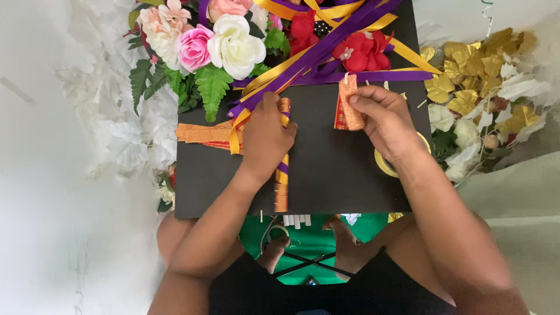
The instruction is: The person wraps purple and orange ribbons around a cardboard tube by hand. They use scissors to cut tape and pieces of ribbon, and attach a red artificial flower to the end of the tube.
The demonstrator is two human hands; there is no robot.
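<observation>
Glitter ribbon — right hand pinching, raised

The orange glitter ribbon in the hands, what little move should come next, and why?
Probably bring the right hand with its orange glitter piece down toward the striped ribbon strip that the left hand presses onto the black board. The piece is lifted off the board, apart from the strip, so nothing joins them yet.

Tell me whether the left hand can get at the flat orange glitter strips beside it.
Probably yes: the left hand presses on ribbons right beside the orange glitter strips, which lie exposed on the black board.
</observation>
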